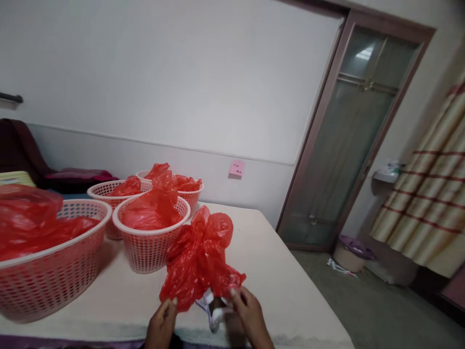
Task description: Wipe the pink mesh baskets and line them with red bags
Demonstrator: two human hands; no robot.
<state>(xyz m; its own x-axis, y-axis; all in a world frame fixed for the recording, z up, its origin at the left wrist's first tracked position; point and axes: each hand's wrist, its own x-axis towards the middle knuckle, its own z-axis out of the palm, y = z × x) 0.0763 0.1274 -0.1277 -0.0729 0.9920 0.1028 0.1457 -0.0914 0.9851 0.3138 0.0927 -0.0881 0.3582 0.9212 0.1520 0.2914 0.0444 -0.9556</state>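
Red plastic bag (200, 257) crumpled, glossy, puffing upward, sitting near front edge of table (276, 271), just beside nearest small basket (150, 242). Something white and purple showing beneath bag, too hidden to identify. Left hand (162, 325) pinching bag's lower edge, fingers closing on plastic. Right hand (249, 315) gripping bag's bottom right, fingertips curling onto it. Four pink baskets counted left of bag, each holding red bags. Two hands.

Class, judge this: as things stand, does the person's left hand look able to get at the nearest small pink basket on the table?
Probably yes. The left hand pinches the red plastic bag, and the small basket stands just beyond it on the table, with bare tabletop between. It would have to let go first.
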